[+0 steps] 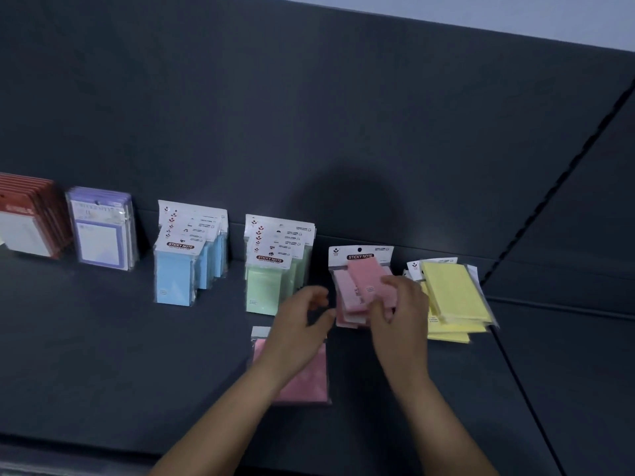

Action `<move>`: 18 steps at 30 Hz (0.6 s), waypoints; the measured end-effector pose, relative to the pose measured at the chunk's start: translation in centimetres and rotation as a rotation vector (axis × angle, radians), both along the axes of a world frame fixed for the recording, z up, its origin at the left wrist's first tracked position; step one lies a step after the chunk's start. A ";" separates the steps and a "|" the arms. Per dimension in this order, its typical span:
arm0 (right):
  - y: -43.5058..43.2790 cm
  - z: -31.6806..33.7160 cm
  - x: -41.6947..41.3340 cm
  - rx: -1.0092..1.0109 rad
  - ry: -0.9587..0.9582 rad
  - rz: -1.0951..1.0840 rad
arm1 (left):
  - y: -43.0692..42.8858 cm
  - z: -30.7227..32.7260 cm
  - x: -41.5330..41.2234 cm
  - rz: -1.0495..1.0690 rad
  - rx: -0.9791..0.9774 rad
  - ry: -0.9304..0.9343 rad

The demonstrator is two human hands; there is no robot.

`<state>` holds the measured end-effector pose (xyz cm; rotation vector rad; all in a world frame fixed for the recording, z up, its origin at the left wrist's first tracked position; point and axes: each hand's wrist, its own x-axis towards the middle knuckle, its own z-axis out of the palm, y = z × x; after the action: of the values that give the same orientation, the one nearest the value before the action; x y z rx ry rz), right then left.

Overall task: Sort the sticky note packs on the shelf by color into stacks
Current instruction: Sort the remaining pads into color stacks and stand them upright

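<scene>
On the dark shelf (103,355), packs stand in colour stacks against the back wall: blue packs (178,269), green packs (268,276), then a loose pile of pink packs (357,286) and a leaning pile of yellow packs (453,297). My right hand (398,304) grips a pink pack on the pink pile, fingers curled over its right edge. Just left of that pile, my left hand (302,324) hovers with fingers loosely curled and holding nothing. One more pink pack (302,379) lies flat on the shelf under my left forearm.
Purple-framed note packs (103,231) and red packs (31,218) stand at the far left. A vertical divider (522,389) bounds the shelf section on the right. The shelf's front edge (68,444) runs along the bottom left.
</scene>
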<state>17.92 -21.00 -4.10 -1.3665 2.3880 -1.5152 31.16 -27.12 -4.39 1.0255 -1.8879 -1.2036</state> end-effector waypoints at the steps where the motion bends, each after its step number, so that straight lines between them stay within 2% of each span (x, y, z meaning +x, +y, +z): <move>1: -0.3 0.1 -0.9 0.064 -0.033 -0.019 | -0.1 0.5 -1.0 -0.003 -0.003 0.024; 4: -1.2 0.1 -2.4 0.233 -0.044 0.007 | -0.7 1.0 -3.7 0.026 0.070 -0.051; 6: -1.9 0.2 -2.4 0.300 0.072 0.037 | -0.9 0.9 -5.1 0.068 0.059 -0.123; 8: -2.5 0.2 -2.1 0.332 0.182 0.029 | -0.7 1.0 -6.0 0.066 0.119 -0.102; 11: -2.7 0.3 -1.7 0.326 0.225 -0.017 | -0.7 1.0 -6.8 0.102 0.192 -0.122; 13: -2.4 0.3 -1.5 0.222 0.114 -0.022 | -0.7 1.0 -6.7 0.140 0.237 -0.009; 16: -1.4 0.6 -0.8 0.013 -0.080 0.026 | -0.1 1.4 -6.1 0.149 0.326 0.359; 18: -0.4 0.6 -0.2 -0.045 -0.141 0.108 | 0.0 1.7 -5.5 0.154 0.390 0.506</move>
<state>17.70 -21.44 -3.46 -1.3250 2.1739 -1.5893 25.65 -27.11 -2.70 0.9265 -1.1931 -1.5965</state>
